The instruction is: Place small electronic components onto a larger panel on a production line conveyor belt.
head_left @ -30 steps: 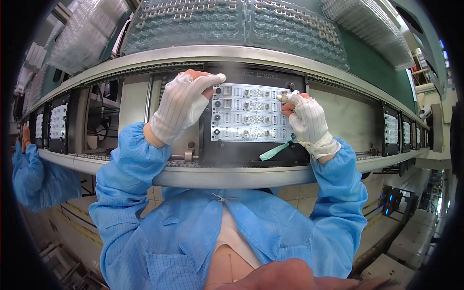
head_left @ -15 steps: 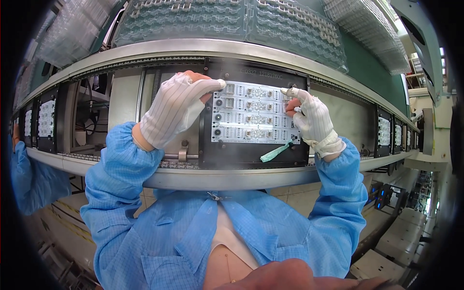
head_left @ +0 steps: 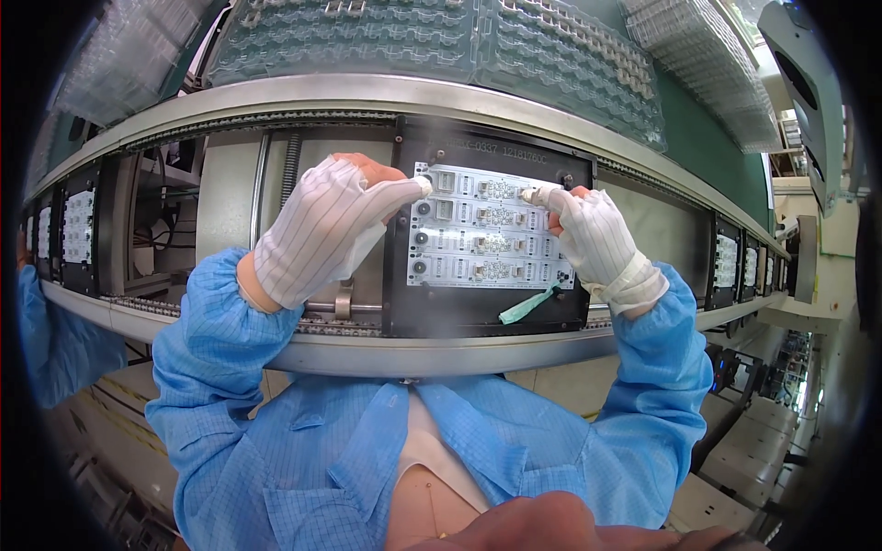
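A white circuit board panel (head_left: 487,271), made of several long rows with small components, lies in a black fixture plate (head_left: 395,303). My left hand (head_left: 326,225), in a striped white glove with covered fingertips, has its index fingertip on the panel's upper left corner. Its fingers are bent together, and whatever they pinch is hidden. My right hand (head_left: 597,234), gloved the same way, is closed over the panel's right side. Its index fingertip touches the top row beside a small component; anything held there is too small to make out.
A green strip (head_left: 529,306) lies across the fixture's lower right. Metal conveyor rails (head_left: 441,351) run along both sides, with further loaded fixtures (head_left: 78,225) left and right. Clear plastic trays (head_left: 367,41) holding small parts cover the green bench beyond. Another person's blue sleeve (head_left: 73,340) shows at far left.
My right hand's index fingertip has moved inward from the panel's upper right corner to the components of the top row. My left fingertip remains by the upper left corner. The view has shifted slightly.
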### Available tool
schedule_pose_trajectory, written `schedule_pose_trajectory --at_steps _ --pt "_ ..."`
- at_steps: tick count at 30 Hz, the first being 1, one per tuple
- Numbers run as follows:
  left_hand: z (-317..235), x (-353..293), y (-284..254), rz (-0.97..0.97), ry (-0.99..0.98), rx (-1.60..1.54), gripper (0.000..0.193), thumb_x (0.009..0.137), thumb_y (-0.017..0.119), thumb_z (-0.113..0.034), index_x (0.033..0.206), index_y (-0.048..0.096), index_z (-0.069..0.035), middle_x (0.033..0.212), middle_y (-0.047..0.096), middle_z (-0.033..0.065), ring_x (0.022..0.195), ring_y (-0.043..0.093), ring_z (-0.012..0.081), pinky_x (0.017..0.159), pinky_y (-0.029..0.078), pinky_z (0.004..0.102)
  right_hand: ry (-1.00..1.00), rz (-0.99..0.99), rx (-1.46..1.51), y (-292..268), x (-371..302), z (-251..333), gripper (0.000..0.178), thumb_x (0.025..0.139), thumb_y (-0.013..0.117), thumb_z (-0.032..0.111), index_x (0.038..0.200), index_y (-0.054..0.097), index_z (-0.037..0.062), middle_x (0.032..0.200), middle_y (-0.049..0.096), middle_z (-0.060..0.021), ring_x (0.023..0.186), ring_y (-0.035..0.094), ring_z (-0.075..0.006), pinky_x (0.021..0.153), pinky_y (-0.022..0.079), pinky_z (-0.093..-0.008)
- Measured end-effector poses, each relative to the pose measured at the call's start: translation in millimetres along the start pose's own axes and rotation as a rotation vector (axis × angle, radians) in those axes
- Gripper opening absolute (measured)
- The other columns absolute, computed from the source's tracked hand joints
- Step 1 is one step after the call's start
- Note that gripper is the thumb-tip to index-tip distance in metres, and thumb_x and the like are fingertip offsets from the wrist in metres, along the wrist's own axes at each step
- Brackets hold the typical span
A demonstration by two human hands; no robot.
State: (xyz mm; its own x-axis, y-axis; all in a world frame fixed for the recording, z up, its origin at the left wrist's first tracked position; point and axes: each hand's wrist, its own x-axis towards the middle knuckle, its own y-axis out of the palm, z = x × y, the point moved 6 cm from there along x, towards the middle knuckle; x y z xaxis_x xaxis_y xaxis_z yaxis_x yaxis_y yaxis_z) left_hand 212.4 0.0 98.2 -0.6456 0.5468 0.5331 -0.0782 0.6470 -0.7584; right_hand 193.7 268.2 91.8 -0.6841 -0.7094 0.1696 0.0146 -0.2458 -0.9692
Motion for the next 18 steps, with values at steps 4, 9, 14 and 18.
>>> schedule_pose_trajectory --at_steps 4,9,14,18 --pt "6 -6 1 0.066 -0.014 0.03 0.051 0.073 0.071 0.001 0.123 0.063 -0.009 0.103 0.068 0.0087 0.098 0.064 0.0305 0.088 0.051 0.0425 0.084 0.143 0.022 3 5 1 0.054 0.074 0.06 -0.006 0.126 0.061 0.0089 0.076 0.061 -0.0032 0.073 0.06 -0.0265 0.074 0.046 -0.0383" --pt "5 -4 0 0.048 -0.008 0.063 0.052 0.071 0.071 0.001 0.122 0.064 -0.009 0.101 0.068 0.0081 0.094 0.064 0.0286 0.085 0.052 0.041 -0.01 -0.121 -0.153 10 -14 18 0.045 0.077 0.058 -0.004 0.12 0.063 0.0071 0.082 0.06 -0.0066 0.083 0.06 -0.0267 0.075 0.045 -0.0386" --pt "35 11 8 0.008 -0.013 0.235 0.042 0.074 0.068 -0.002 0.116 0.064 -0.01 0.095 0.067 0.0103 0.086 0.063 0.0293 0.078 0.05 0.0422 0.162 -0.137 0.022 20 -26 -5 0.044 0.078 0.059 -0.004 0.119 0.066 0.0079 0.083 0.061 -0.0091 0.076 0.06 -0.0276 0.072 0.048 -0.039" --pt "131 44 -12 -0.182 -0.084 0.359 0.031 0.077 0.066 -0.001 0.107 0.066 -0.007 0.093 0.07 0.0146 0.093 0.067 0.0335 0.087 0.055 0.0411 0.341 -0.264 0.252 15 -41 -34 0.047 0.084 0.056 -0.003 0.129 0.064 0.0084 0.086 0.065 -0.0109 0.077 0.065 -0.0243 0.07 0.052 -0.0356"
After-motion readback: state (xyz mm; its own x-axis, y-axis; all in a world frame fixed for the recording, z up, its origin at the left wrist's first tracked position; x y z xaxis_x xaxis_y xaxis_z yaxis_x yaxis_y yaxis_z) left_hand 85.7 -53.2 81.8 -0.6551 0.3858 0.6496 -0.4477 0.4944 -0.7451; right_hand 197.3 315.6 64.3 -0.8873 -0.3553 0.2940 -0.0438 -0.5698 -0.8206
